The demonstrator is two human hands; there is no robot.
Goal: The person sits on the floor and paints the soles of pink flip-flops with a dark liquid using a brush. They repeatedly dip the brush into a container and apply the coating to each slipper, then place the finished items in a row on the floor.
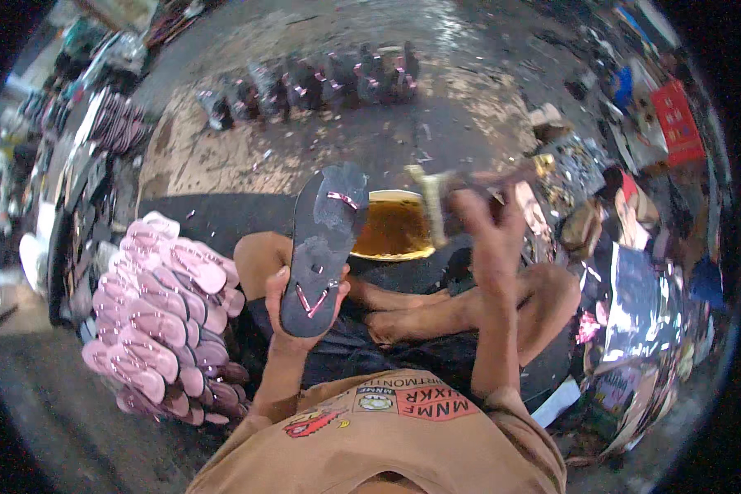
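My left hand (pixel 281 317) is wrapped round the heel end of a dark flip-flop sole (pixel 321 255), held upright with its underside showing. Shiny pink strap pieces show on that underside, and wet-looking grey patches cover parts of the upper half. In my raised right hand (pixel 494 226) is a wide flat brush (pixel 428 204), its pale yellowish bristle edge turned toward the sole and apart from it. Motion blurs the brush and the fingers. Between the sole and the brush, a round bowl (pixel 393 258) of amber liquid rests beyond my crossed legs.
Pink flip-flops (pixel 152 329) are piled at my left. Across the far side of a worn board (pixel 198 165) stands a row of dark soles (pixel 305 82) with pink straps. Scraps, a red box (pixel 678 122) and a shiny plastic sheet (pixel 638 305) clutter the right.
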